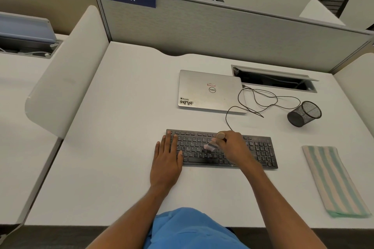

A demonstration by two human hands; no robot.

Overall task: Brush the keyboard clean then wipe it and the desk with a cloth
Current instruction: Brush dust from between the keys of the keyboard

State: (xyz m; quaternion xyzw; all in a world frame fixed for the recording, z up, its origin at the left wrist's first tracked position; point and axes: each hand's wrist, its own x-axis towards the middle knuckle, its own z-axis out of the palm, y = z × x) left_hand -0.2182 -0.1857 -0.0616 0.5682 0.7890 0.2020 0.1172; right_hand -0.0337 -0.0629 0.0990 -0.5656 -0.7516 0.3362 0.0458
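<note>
A black keyboard (261, 151) lies flat on the white desk (121, 127) in front of me. My left hand (167, 159) rests flat with straight fingers on the keyboard's left end. My right hand (232, 147) grips a small brush (211, 145) by its wooden handle; the pale bristles, blurred, touch the keys near the keyboard's middle. A folded cloth (334, 180) with green and cream stripes lies on the desk to the right of the keyboard, apart from both hands.
A closed silver laptop (210, 91) sits behind the keyboard, with a black cable (269, 101) looping to its right. A black mesh pen cup (304, 114) lies tipped on its side. An open cable hatch (273, 80) is set into the desk by the grey partition (222, 32).
</note>
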